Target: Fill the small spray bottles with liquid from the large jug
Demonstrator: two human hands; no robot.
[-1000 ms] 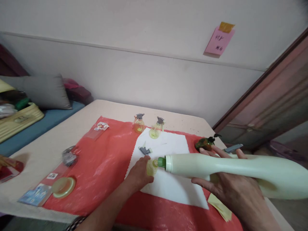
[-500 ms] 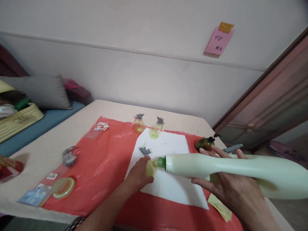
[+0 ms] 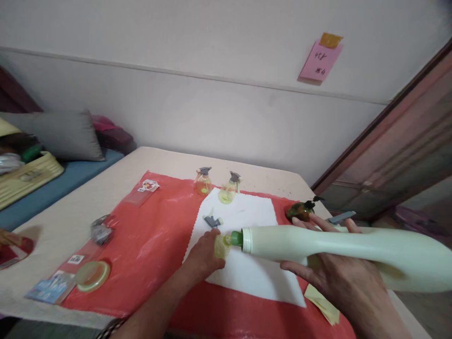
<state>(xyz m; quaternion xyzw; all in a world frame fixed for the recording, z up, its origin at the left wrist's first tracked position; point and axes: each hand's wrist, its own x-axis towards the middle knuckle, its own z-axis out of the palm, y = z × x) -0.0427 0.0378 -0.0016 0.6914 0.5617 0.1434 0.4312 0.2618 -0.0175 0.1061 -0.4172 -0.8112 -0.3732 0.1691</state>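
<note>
My left hand (image 3: 206,252) is closed around a small yellow spray bottle (image 3: 222,246) without its head, over a white cloth (image 3: 254,278). My right hand (image 3: 339,273) grips a large pale green jug (image 3: 282,241) tilted onto its side. The jug's green spout (image 3: 237,238) meets the small bottle's mouth; whether liquid flows I cannot make out. A grey spray head (image 3: 213,221) lies on the cloth just beyond my left hand. Two spray bottles with heads on, an orange one (image 3: 204,185) and a yellow one (image 3: 228,192), stand farther back.
A dark pump bottle (image 3: 300,210) sits behind my right fingers. Yellow paper slips (image 3: 323,303) lie at the cloth's right corner. On the red sheet's left side are a round lid (image 3: 92,276), a grey bundle (image 3: 101,230) and plastic packets (image 3: 52,286). A wall (image 3: 212,113) rises behind.
</note>
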